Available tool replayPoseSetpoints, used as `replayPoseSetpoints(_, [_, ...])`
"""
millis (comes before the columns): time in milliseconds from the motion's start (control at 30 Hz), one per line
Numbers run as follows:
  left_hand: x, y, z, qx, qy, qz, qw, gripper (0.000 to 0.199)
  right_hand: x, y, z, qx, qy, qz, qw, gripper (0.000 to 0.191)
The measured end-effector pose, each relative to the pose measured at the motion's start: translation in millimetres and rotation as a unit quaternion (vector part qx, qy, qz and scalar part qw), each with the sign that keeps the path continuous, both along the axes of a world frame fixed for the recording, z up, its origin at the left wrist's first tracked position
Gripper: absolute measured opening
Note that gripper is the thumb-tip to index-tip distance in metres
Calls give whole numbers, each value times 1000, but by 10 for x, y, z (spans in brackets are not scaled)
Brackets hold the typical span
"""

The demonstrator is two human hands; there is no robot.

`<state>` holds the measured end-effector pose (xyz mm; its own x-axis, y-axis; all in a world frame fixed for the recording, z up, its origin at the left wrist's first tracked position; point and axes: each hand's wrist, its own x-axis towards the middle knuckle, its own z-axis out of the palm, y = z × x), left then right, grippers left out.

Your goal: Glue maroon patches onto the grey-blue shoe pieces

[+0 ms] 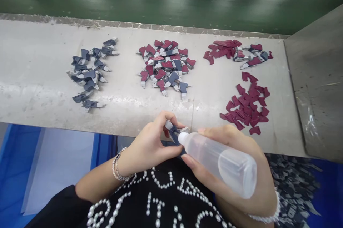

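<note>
My left hand [151, 140] pinches a small grey-and-navy moulded piece [174, 134] between thumb and fingers, just over the table's front edge. Wrapped around a translucent squeeze bottle [219, 160] is my right hand [235, 146]. The bottle lies tilted, its white nozzle pointing left at the navy face of the piece; whether the tip touches cannot be made out. Beyond my hands sits a heap of grey pieces [166, 65] with maroon and navy faces. To the right lie loose maroon flat bits [248, 105] in a pile.
Navy-and-grey pieces [89, 74] lie at the left of the white table [32, 74]. More maroon bits [223, 49] and several mixed pieces [254, 56] are at the back right. A green wall [171, 3] and metal panel [318, 81] bound the table. Blue bins [13, 171] stand below.
</note>
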<state>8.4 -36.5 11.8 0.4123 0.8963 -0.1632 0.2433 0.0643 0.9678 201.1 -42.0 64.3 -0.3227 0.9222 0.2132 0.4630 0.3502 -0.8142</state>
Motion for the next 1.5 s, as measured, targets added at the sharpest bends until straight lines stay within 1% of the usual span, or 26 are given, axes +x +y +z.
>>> replayPoseSetpoints(133, [-12,5,8,-5,-1,0,1000,38,2,5,-4,-14,20,-29,999,27])
replayPoseSetpoints(300, [-32,-10,-14,-3,4,4,1000,48,-21,7,19,-5,-4,6,1000,22])
replayPoseSetpoints(367, [-37,-14,-20,-11,0,2,1000,50,-25,12,30,-8,-12,9,1000,22])
replayPoseSetpoints(500, [-37,-6,-22,-16,-2,-5,1000,49,-9,28,43,-22,-18,19,999,24])
replayPoseSetpoints(633, [-33,3,-22,-2,11,-17,1000,49,13,33,43,-34,-12,2,999,22])
replayPoseSetpoints(767, [-48,1,-6,-3,21,-20,1000,49,7,29,32,-17,-17,6,1000,21])
replayPoseSetpoints(833, [-57,0,3,-8,23,-18,1000,51,1,24,25,-11,-32,12,999,22])
replayPoseSetpoints(967, [-60,-2,-4,-17,27,-25,999,52,26,-1,22,-23,-60,22,998,28])
replayPoseSetpoints(1167, [-51,12,-29,-1,33,-20,999,46,96,-27,39,-29,-90,53,994,15])
replayPoseSetpoints(1367, [-54,12,1,-3,52,-33,998,45,83,-7,50,-23,-90,44,995,16])
replayPoseSetpoints(1500, [-57,-1,-12,8,65,-44,997,48,54,7,68,-22,-95,38,995,22])
